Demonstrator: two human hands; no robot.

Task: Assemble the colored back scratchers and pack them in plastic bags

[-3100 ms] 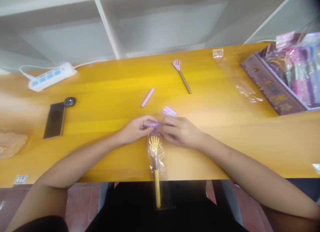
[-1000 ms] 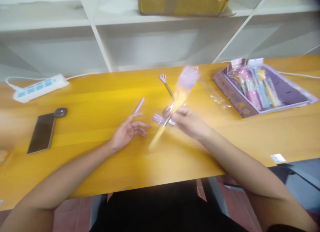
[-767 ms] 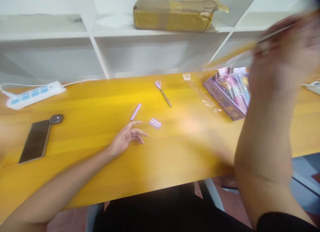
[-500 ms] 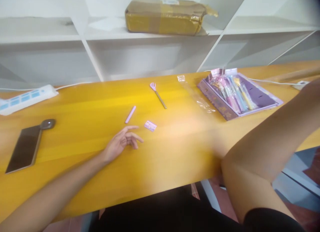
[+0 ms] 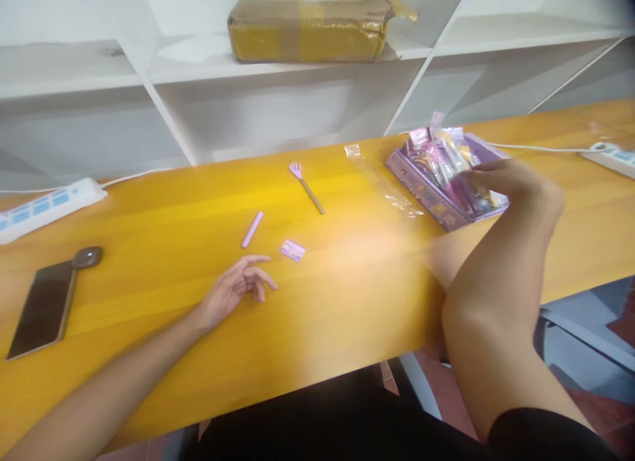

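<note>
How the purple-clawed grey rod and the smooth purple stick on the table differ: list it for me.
The purple-clawed grey rod ends in curved prongs; the smooth purple stick has none. The rod is two-coloured, the stick all purple. The rod is longer than the stick. Both lie on the yellow-brown wooden table.

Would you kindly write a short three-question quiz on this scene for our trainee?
1. Which thing is the right hand over? A) a black computer mouse; B) a purple printed cardboard tray; C) a brown taped cardboard parcel.
2. True or false: the metal-shafted scratcher lies with its lilac claw-shaped head toward the white shelf unit.
3. Fill in: seen from the person's side, the clear plastic wrapper lies on the yellow-brown wooden table to the ... of the scratcher.

Key: 1 B; 2 true; 3 right.
</note>
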